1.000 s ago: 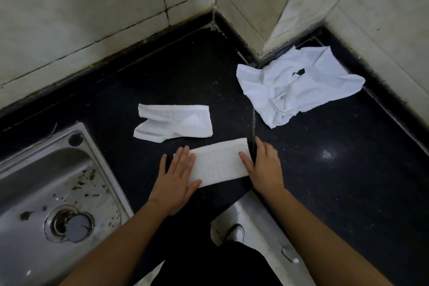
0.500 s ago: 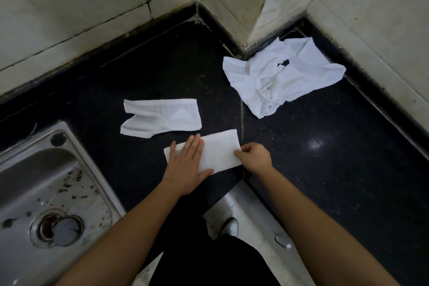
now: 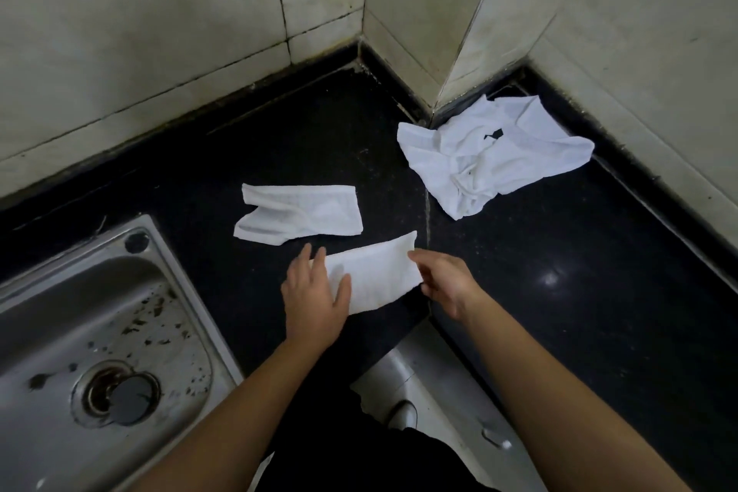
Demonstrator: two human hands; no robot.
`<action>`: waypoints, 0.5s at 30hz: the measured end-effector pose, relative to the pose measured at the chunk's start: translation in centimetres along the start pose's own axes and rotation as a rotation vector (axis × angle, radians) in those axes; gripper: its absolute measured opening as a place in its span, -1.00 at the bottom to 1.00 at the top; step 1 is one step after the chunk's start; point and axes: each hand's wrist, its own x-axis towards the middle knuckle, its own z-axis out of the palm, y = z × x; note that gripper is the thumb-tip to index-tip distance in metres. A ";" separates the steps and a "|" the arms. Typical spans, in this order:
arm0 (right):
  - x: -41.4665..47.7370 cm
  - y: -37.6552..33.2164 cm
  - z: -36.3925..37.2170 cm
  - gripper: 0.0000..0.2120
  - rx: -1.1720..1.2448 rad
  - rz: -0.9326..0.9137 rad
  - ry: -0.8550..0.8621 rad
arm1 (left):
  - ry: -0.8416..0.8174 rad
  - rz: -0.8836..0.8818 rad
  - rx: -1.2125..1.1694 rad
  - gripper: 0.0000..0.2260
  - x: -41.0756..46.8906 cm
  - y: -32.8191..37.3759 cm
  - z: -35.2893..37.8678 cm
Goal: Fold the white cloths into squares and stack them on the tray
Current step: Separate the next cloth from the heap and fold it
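A white cloth folded into a long strip [image 3: 377, 276] lies on the black counter [image 3: 559, 332] near its front edge. My left hand [image 3: 315, 302] lies flat on the strip's left end, fingers straight. My right hand [image 3: 443, 284] pinches the strip's right end, which is raised a little off the counter. A second, loosely folded white cloth [image 3: 299, 218] lies just behind the strip. A crumpled pile of white cloths [image 3: 491, 160] sits at the back right, against the wall corner. No tray is in view.
A steel sink [image 3: 96, 351] with a drain plug fills the lower left. Tiled walls [image 3: 159, 32] and a jutting pillar corner [image 3: 435, 92] bound the counter at the back and right. Below the counter edge a white cabinet front [image 3: 435, 391] shows.
My right hand went from lying flat at the strip's right end to curling round it and lifting it slightly. My left hand stayed pressed on the left end. The view shifted.
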 end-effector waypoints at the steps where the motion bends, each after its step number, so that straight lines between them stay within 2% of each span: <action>1: -0.2 0.0 0.6 -0.83 -0.012 -0.054 0.007 | 0.047 -0.163 -0.106 -0.48 -0.4 -0.4 -0.4; 2: -0.5 0.0 1.6 -0.82 -0.021 -0.109 -0.001 | 0.052 -0.329 -0.222 -0.52 -0.6 -1.1 -1.0; 4: -0.8 0.4 3.3 -0.81 -0.071 -0.208 -0.022 | -0.041 -0.620 -0.531 -0.62 -0.3 -2.2 -1.5; 6: -1.2 0.9 5.8 -0.79 -0.206 -0.284 -0.051 | -0.103 -0.803 -0.831 -0.70 -0.2 -3.6 -2.0; 8: -1.3 1.6 8.1 -0.85 -0.382 -0.351 -0.074 | -0.137 -0.861 -0.973 -0.75 0.0 -4.5 -2.5; 10: -1.1 2.6 10.3 -0.81 -0.558 -0.389 -0.099 | -0.158 -0.864 -1.052 -0.78 -0.2 -5.0 -2.9; 15: -0.3 4.1 13.0 -0.77 -0.691 -0.369 -0.151 | -0.195 -0.854 -1.120 -0.78 -0.5 -5.3 -3.3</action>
